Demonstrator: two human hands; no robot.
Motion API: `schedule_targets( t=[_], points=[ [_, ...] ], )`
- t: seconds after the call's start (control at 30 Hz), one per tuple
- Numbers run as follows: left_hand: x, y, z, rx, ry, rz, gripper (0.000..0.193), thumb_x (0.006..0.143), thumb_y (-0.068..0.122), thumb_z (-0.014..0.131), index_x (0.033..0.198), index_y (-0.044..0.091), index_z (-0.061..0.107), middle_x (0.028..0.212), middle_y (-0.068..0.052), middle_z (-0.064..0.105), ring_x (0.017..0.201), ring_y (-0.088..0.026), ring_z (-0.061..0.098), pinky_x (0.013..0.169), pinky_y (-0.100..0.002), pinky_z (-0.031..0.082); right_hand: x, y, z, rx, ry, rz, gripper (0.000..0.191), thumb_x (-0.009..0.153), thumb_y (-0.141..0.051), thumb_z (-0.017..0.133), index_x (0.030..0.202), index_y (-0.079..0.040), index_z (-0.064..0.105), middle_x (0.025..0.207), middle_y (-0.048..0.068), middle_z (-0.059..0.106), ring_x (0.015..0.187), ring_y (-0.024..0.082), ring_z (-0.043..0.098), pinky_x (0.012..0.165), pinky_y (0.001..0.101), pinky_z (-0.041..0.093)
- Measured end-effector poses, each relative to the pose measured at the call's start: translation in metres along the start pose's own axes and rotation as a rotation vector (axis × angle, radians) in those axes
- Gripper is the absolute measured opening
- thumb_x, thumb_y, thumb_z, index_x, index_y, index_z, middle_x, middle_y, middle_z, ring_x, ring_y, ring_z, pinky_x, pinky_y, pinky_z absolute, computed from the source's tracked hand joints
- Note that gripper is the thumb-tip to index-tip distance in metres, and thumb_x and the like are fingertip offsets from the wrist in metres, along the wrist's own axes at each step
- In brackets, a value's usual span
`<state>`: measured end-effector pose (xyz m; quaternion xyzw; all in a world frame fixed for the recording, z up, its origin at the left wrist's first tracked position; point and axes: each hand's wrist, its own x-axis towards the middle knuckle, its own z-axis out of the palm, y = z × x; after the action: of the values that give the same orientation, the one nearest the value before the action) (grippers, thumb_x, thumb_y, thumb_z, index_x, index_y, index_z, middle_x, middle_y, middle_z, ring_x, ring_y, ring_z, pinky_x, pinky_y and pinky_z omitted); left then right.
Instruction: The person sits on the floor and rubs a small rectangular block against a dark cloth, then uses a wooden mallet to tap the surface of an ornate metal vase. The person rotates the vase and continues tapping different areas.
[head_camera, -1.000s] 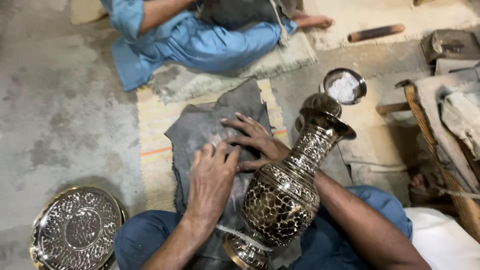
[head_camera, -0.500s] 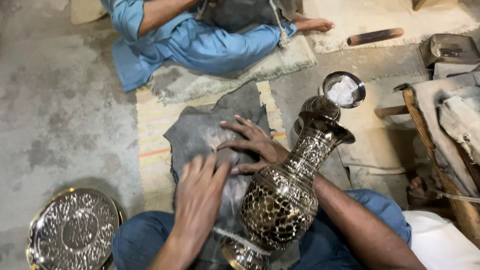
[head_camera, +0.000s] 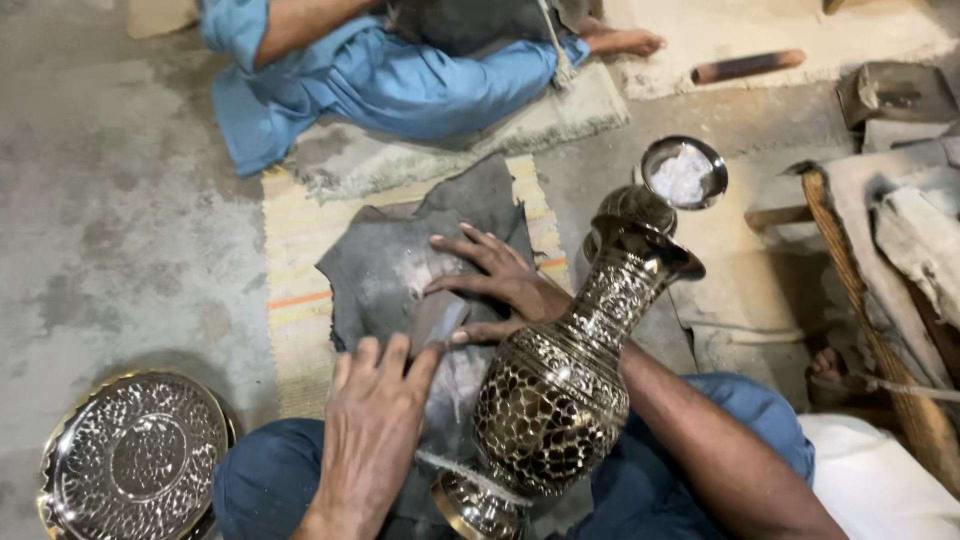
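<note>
A floor-level metal craft workshop: bare concrete floor (head_camera: 110, 230), engraved brass vase (head_camera: 560, 390), embossed tray (head_camera: 135, 460), worn mats (head_camera: 300, 270).

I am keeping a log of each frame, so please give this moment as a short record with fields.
Left hand: flat on the dark cloth, fingers at a small grey piece
Right hand: spread on the cloth, touching the grey piece
Vase: engraved metal, tilted across the lap
Plate: engraved, on the floor at lower left
Bowl: metal, holds white matter
Mat: striped, under the cloth
Other person: seated opposite, in blue
</note>
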<state>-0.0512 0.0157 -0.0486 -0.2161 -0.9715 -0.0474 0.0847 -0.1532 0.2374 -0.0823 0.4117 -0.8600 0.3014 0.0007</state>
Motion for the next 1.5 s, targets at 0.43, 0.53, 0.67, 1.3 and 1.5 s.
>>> schedule_targets(
  t=[0.43, 0.53, 0.67, 1.3, 1.5],
  points=[
    [0.006, 0.004, -0.014, -0.038, 0.035, 0.019, 0.05, 0.078, -0.001, 0.065, 0.128, 0.008, 0.067, 0.114, -0.016, 0.064, 0.102, -0.031, 0.058, 0.088, -0.046, 0.047, -0.001, -0.005, -0.003, 0.037, -0.012, 0.051, 0.066, 0.087, -0.064, 0.07, 0.143, -0.03, 0.061, 0.173, 0.007, 0.026, 0.162, 0.041, 0.014, 0.129, 0.0666, 0.014],
    [0.013, 0.004, -0.015, -0.002, 0.102, 0.066, 0.047, 0.079, -0.002, 0.066, 0.125, 0.007, 0.067, 0.119, -0.016, 0.064, 0.105, -0.031, 0.058, 0.091, -0.046, 0.048, 0.001, -0.003, -0.002, 0.025, 0.03, -0.043, 0.071, 0.088, -0.066, 0.068, 0.147, -0.027, 0.057, 0.173, 0.008, 0.024, 0.162, 0.043, 0.012, 0.13, 0.0681, 0.013],
    [0.009, 0.002, -0.021, -0.07, 0.059, 0.035, 0.049, 0.077, -0.001, 0.068, 0.126, 0.007, 0.066, 0.118, -0.016, 0.064, 0.104, -0.031, 0.058, 0.092, -0.046, 0.048, 0.003, -0.002, -0.003, 0.032, 0.012, -0.022, 0.068, 0.088, -0.066, 0.068, 0.144, -0.03, 0.06, 0.173, 0.007, 0.025, 0.162, 0.042, 0.013, 0.13, 0.067, 0.015],
    [0.016, -0.003, -0.014, -0.143, 0.082, 0.046, 0.034, 0.086, 0.0, 0.067, 0.119, 0.004, 0.068, 0.118, -0.016, 0.065, 0.108, -0.031, 0.059, 0.092, -0.046, 0.049, 0.001, -0.002, 0.0, 0.028, 0.031, -0.018, 0.071, 0.086, -0.064, 0.071, 0.146, -0.028, 0.058, 0.173, 0.008, 0.026, 0.162, 0.041, 0.014, 0.129, 0.0679, 0.013],
    [-0.001, -0.008, -0.014, -0.164, 0.089, -0.002, 0.038, 0.081, 0.002, 0.067, 0.119, 0.009, 0.07, 0.11, -0.016, 0.065, 0.1, -0.033, 0.058, 0.089, -0.048, 0.048, 0.0, 0.009, 0.004, 0.012, 0.033, -0.053, 0.067, 0.088, -0.065, 0.069, 0.144, -0.029, 0.06, 0.173, 0.008, 0.024, 0.161, 0.043, 0.011, 0.126, 0.0727, 0.011]
  ],
)
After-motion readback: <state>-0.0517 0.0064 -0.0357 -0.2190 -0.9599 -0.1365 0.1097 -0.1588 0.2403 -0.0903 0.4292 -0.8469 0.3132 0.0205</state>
